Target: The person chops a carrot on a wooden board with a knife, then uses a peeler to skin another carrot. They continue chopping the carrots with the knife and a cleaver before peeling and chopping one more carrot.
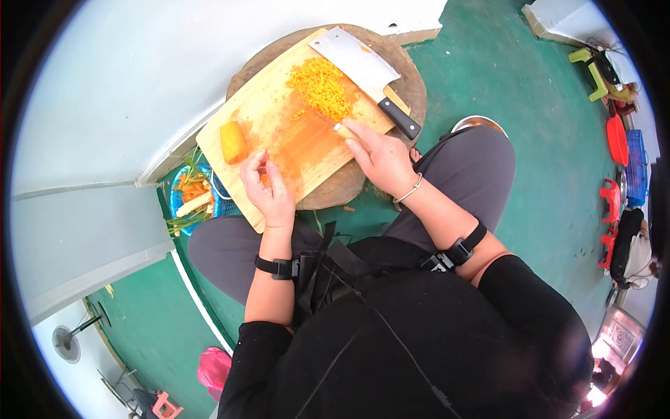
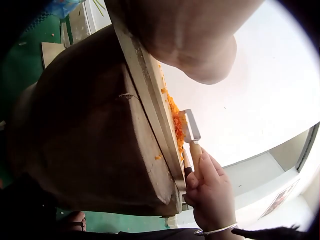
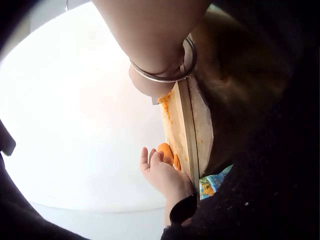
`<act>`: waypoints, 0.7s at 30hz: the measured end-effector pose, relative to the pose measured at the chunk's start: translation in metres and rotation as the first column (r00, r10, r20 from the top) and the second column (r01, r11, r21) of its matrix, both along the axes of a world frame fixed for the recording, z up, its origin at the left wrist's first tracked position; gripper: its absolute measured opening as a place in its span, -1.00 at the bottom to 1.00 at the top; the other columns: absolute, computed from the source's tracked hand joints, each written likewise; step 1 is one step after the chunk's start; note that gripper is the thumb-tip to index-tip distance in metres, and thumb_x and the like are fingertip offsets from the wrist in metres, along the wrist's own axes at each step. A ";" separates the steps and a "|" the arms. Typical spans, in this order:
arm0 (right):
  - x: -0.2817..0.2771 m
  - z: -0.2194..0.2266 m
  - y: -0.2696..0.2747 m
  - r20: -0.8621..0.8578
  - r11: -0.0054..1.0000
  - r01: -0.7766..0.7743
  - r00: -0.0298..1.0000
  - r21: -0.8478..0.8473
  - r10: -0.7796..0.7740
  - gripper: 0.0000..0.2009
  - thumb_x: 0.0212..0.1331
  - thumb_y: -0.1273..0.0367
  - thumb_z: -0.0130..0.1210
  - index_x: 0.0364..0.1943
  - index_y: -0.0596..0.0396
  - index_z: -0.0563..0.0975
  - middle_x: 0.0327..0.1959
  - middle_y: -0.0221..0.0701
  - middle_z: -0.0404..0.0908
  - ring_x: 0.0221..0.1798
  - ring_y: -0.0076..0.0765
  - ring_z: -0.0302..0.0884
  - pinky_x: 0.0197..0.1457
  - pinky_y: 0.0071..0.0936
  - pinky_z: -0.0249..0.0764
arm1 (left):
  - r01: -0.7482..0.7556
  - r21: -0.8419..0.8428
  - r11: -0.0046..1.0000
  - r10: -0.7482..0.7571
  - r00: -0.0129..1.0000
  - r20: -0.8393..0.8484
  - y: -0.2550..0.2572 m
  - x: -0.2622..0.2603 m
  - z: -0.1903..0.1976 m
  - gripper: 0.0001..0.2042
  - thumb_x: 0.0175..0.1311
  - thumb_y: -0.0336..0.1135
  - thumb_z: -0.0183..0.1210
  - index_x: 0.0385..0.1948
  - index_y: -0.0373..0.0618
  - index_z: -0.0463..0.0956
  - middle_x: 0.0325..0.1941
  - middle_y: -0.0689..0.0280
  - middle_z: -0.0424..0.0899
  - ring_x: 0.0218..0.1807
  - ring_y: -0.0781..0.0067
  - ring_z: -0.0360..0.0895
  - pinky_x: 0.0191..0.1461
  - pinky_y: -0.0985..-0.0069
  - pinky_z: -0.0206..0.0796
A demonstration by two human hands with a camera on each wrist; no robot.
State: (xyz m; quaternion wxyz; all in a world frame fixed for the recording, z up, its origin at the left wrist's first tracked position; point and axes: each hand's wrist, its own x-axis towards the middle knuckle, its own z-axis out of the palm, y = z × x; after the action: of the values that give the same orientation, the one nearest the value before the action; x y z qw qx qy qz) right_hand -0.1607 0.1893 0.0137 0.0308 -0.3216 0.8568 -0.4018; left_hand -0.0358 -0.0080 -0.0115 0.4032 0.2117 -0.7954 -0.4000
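Observation:
My right hand (image 1: 384,160) grips the pale wooden handle (image 2: 196,157) of a knife. Its broad metal blade (image 2: 193,125) stands beside the chopped carrot in the left wrist view and shows almost edge-on from the head. Finely chopped carrot (image 1: 319,87) lies heaped on the wooden cutting board (image 1: 269,105). My left hand (image 1: 271,192) hovers over the board's near left edge, fingers loosely bent. Just beyond those fingers lies a thick carrot chunk (image 1: 233,143); in the right wrist view a smaller orange piece (image 3: 177,162) shows beside the palm.
A cleaver (image 1: 356,59) with a black handle lies across the board's far right edge. Under the board is a round wooden block (image 1: 412,66). A blue basket (image 1: 221,207) of carrot pieces and greens stands at left, by the wall. A metal bowl (image 1: 481,120) sits beyond the right knee.

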 end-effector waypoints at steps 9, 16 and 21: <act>0.007 0.002 -0.021 -0.048 0.987 -0.052 0.997 0.154 0.060 -0.70 0.31 0.21 0.14 0.04 -0.02 0.57 -0.19 -0.29 0.73 -0.23 -0.07 0.70 -0.20 -0.21 0.60 | -0.002 -0.075 0.997 -0.001 0.999 -0.038 0.004 -0.003 0.009 -0.82 0.30 -0.62 0.09 -0.12 -0.19 0.55 -0.12 0.20 0.55 -0.13 0.36 0.50 -0.08 0.50 0.38; -0.002 0.003 -0.001 -0.011 0.990 -0.118 0.993 -0.071 0.117 -0.71 0.32 0.21 0.14 0.00 0.05 0.58 -0.17 -0.19 0.70 -0.16 0.03 0.67 -0.14 -0.14 0.57 | 0.023 -0.105 0.994 -0.025 1.000 -0.017 0.003 -0.001 0.010 -0.89 0.32 -0.60 0.13 -0.23 -0.18 0.58 -0.14 0.25 0.55 -0.12 0.44 0.49 -0.05 0.56 0.36; -0.002 -0.006 0.015 0.047 0.993 -0.111 0.993 0.039 0.109 -0.71 0.32 0.18 0.12 -0.01 0.03 0.57 -0.30 -0.15 0.68 -0.24 0.06 0.66 -0.18 -0.11 0.56 | 0.038 -0.118 0.992 -0.038 0.999 -0.002 0.003 -0.001 0.012 -0.90 0.32 -0.59 0.13 -0.23 -0.19 0.58 -0.14 0.25 0.56 -0.11 0.42 0.50 -0.05 0.56 0.36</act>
State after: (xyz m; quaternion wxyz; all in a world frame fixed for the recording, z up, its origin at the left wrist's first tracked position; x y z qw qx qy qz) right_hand -0.1624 0.2044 0.0078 0.0786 -0.3585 0.8452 -0.3885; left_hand -0.0364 -0.0046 0.0001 0.4092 0.1713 -0.8207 -0.3602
